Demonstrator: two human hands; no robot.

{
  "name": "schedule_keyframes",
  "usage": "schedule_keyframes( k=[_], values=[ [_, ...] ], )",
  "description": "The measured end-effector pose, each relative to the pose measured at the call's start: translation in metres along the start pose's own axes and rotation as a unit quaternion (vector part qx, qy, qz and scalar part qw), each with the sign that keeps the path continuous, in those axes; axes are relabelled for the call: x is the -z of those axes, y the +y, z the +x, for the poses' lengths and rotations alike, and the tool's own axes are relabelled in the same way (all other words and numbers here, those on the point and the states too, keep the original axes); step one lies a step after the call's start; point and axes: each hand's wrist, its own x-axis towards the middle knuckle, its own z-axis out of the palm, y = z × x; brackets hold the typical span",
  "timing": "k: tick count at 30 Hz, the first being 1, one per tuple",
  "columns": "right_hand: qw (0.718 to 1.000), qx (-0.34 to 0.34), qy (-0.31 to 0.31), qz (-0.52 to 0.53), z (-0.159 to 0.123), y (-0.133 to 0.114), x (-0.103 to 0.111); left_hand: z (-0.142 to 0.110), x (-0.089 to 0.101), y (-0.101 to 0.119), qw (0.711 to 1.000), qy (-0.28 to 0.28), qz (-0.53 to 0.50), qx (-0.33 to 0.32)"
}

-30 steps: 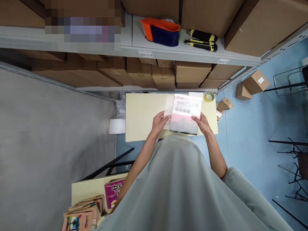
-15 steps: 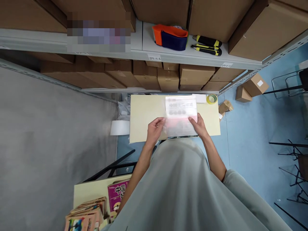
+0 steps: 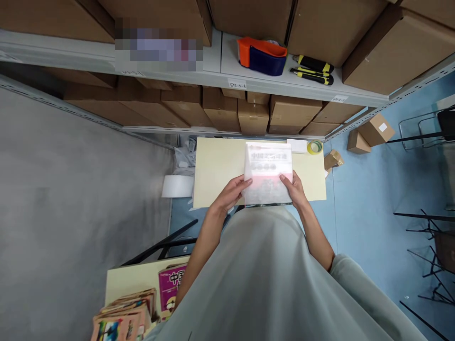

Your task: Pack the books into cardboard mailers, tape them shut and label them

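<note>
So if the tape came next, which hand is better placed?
Probably the right hand, though both grip the translucent-covered book: it's nearer the tape roll, while the left hand holds the opposite edge.

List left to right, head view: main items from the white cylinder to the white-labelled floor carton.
White cylinder → left hand → film-covered booklet → right hand → yellow tape roll → small brown carton → white-labelled carton.

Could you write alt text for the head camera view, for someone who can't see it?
A person's left hand and right hand hold opposite edges of a translucent-wrapped printed item over a cream table. Cardboard boxes line the shelves beyond.
</note>
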Motion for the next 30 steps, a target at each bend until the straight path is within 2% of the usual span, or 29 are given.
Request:
schedule_keyframes(
  k=[5,9,11,15,18,21,27,30],
  values=[
    [1.000,0.003,0.018,0.024,-0.004,-0.006,-0.001,-0.007,0.014,0.003,0.998,0.021,-0.061,-0.020],
    [0.999,0.014,0.031,0.042,-0.008,-0.015,0.000,-0.018,0.026,0.008,0.998,0.009,-0.058,-0.025],
    [0.998,0.017,0.029,0.045,-0.010,-0.021,-0.001,-0.023,0.031,0.011,0.999,-0.025,-0.041,-0.014],
    [0.998,0.014,0.017,0.052,-0.012,-0.028,-0.004,-0.026,0.031,0.016,0.991,-0.130,0.005,0.004],
    [0.999,0.010,0.003,0.045,-0.013,-0.031,-0.007,-0.024,0.022,0.020,0.989,-0.145,0.040,-0.002],
    [1.000,0.006,-0.018,0.023,-0.014,-0.029,-0.011,-0.020,0.009,0.024,0.992,-0.111,0.054,0.002],
    [0.999,0.000,-0.047,0.014,-0.014,-0.021,-0.023,-0.013,-0.017,0.029,0.996,0.066,0.013,-0.066],
    [0.999,0.003,-0.032,0.010,-0.013,-0.018,-0.025,-0.009,-0.025,0.027,0.991,0.105,-0.012,-0.078]
  ],
)
